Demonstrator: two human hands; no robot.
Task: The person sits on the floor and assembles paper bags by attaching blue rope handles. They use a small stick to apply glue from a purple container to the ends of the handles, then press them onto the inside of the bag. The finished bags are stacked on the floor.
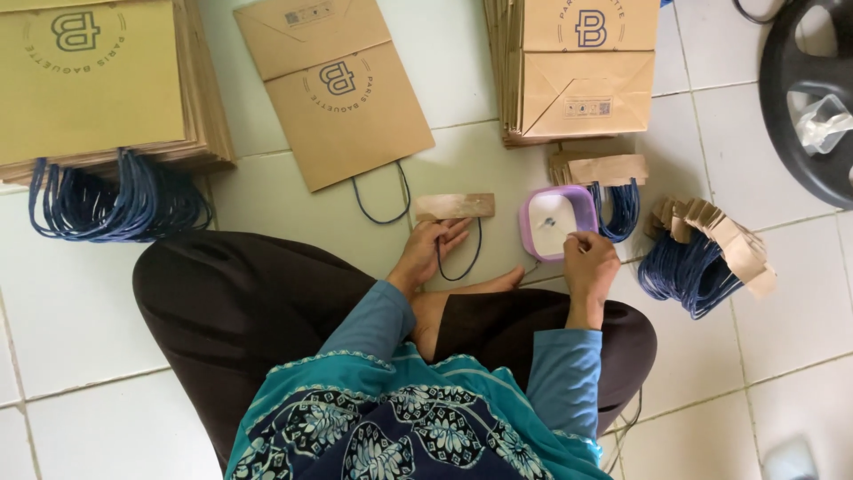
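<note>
From the head view, the left hand (433, 246) pins the brown cardboard strip with its dark blue cord loop (454, 207) flat on the white tiled floor (89, 338), fingers spread over the cord. The right hand (588, 260) is curled at the small lilac-rimmed tub (558, 220), fingertips pinched; what they pinch I can't tell. Best bet, I'd say: hold the strip steady and spread whatever comes from the tub thin and even along it.

Kraft-brown paper bags (342, 98) carry dark blue cord handles (115, 203) and a navy round emblem. The small tub (558, 222) is lilac with a white inside. Sleeves (373, 322) are plain blue; the teal blouse (409, 427) bears navy-and-white floral print. Floor tiles (107, 302) are white.
</note>
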